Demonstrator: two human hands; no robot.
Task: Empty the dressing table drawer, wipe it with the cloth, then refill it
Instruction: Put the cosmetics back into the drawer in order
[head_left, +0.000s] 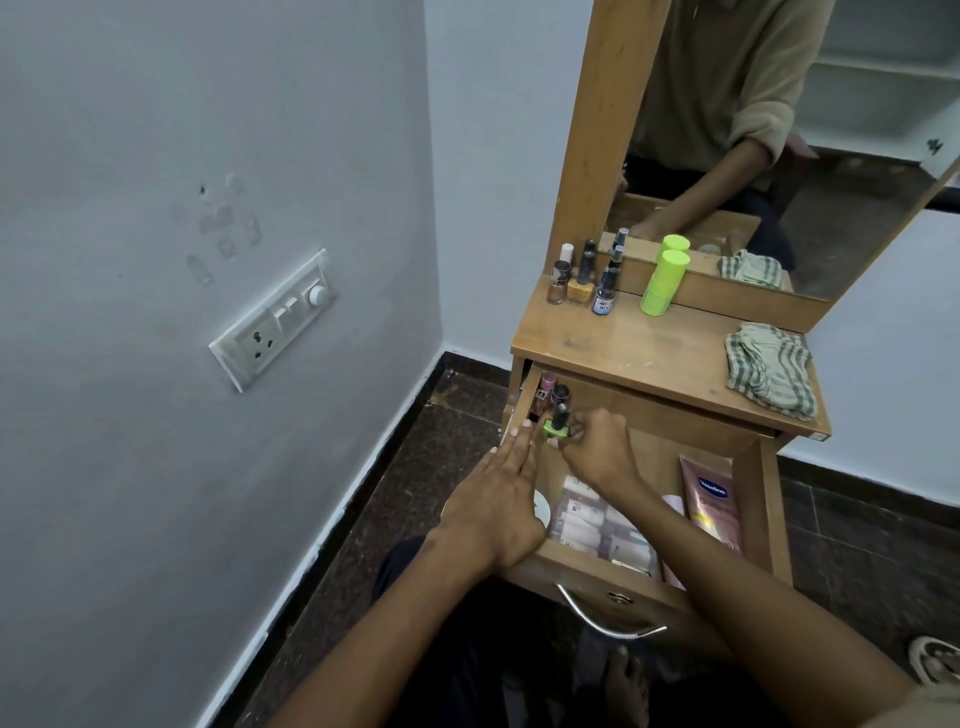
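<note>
At frame centre I see my right hand (597, 447) pinching a small green nail-polish bottle with black cap (557, 423); my left hand (496, 499) rests flat, fingers open, on the wooden drawer (587, 577).

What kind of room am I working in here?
Probably a bedroom corner at home: a wooden dressing table with a mirror, nail polish bottles on top, and an open drawer holding a Vaseline lotion tube.

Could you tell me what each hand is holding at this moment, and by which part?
The right hand pinches a green nail-polish bottle by its green base, cap upward. The left hand holds nothing; it rests flat on the drawer.
</note>
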